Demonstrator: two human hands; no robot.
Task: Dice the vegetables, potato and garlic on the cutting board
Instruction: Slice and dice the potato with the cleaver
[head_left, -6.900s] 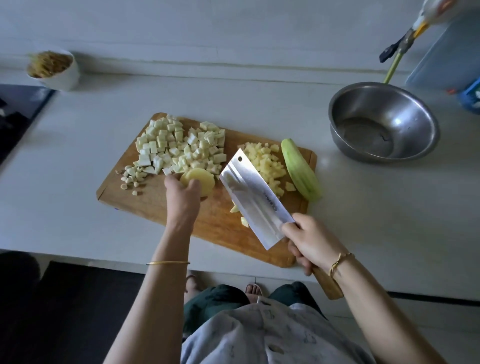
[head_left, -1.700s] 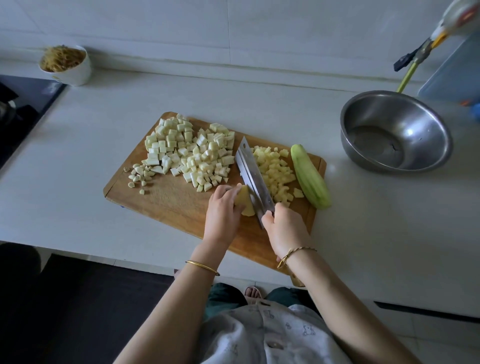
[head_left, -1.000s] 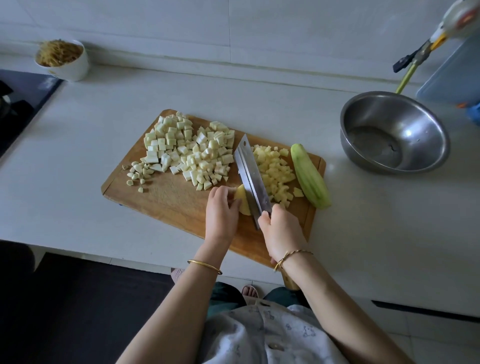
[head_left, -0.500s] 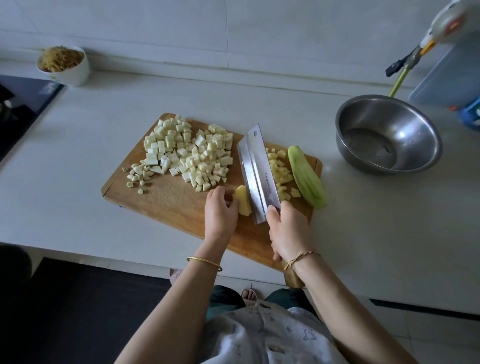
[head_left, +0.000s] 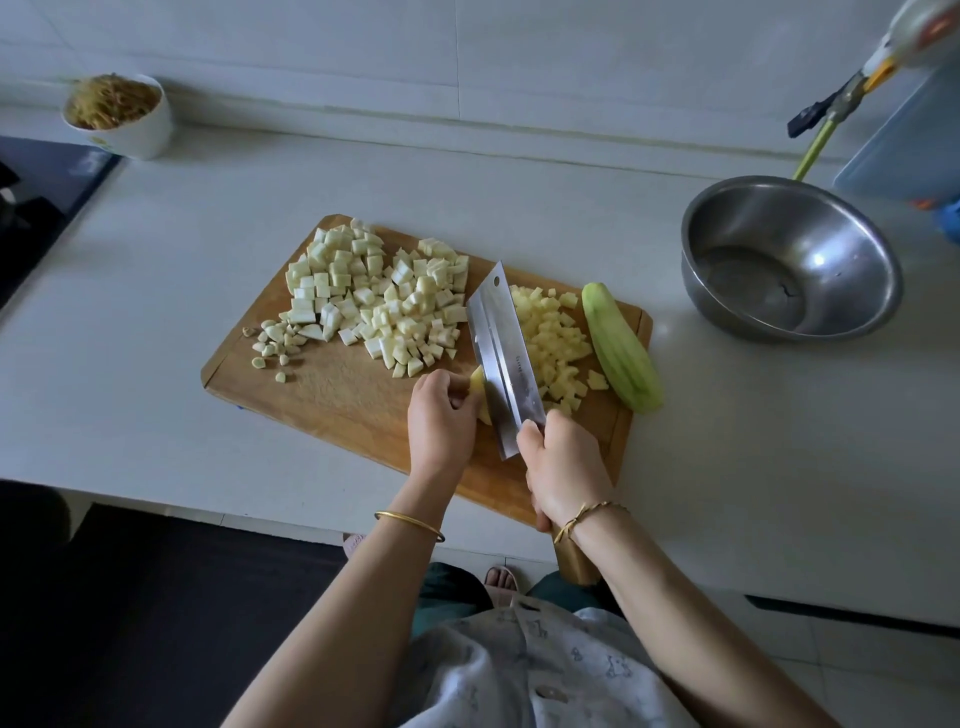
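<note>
Wooden-handled, the cleaver (head_left: 506, 353) was gripped by the right hand (head_left: 563, 462) at the cutting board's (head_left: 337, 395) five o'clock, its blade set against a small undiced potato piece (head_left: 480, 396). The left hand (head_left: 441, 421) pinched that piece from its nine o'clock side, fingertips very near the steel. A nicked finger looked the likeliest trouble: so small a piece could slip or roll under pressure. Further off, diced potato (head_left: 556, 343) lay at the blade's three o'clock, white vegetable cubes (head_left: 384, 306) at eleven, and garlic bits (head_left: 272, 343) at the board's nine. The peeled green vegetable (head_left: 621, 348) on the three o'clock edge might roll off if nudged.
</note>
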